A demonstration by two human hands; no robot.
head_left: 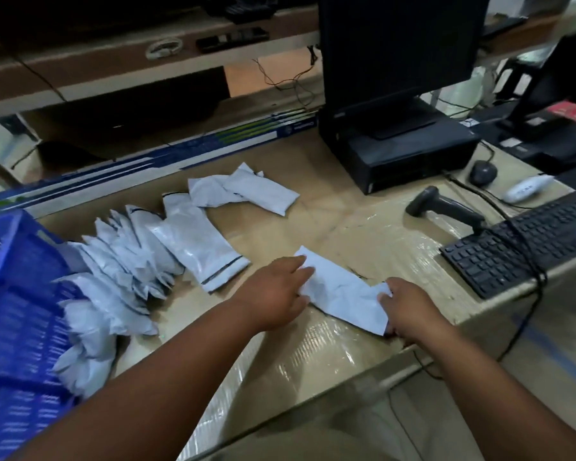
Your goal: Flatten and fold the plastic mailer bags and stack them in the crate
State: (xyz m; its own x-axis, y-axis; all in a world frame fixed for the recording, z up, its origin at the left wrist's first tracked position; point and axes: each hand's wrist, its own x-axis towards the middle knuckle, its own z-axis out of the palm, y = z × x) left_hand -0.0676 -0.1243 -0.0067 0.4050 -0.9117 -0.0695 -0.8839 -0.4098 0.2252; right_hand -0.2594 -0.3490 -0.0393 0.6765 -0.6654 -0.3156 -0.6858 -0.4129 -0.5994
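A crumpled white plastic mailer bag (341,291) lay on the tan, tape-covered desk (363,224), near its front edge. The left hand (273,291) rested on the bag's far left end, its fingers (296,262) straight and close together, pressing down. The right hand (409,306) gripped the bag's near right end, fingers curled round the edge. To the left, a loose heap of grey-white mailer bags (137,257) spilled from a tipped blue plastic slatted crate (17,314). A black keyboard (526,241) sat at right.
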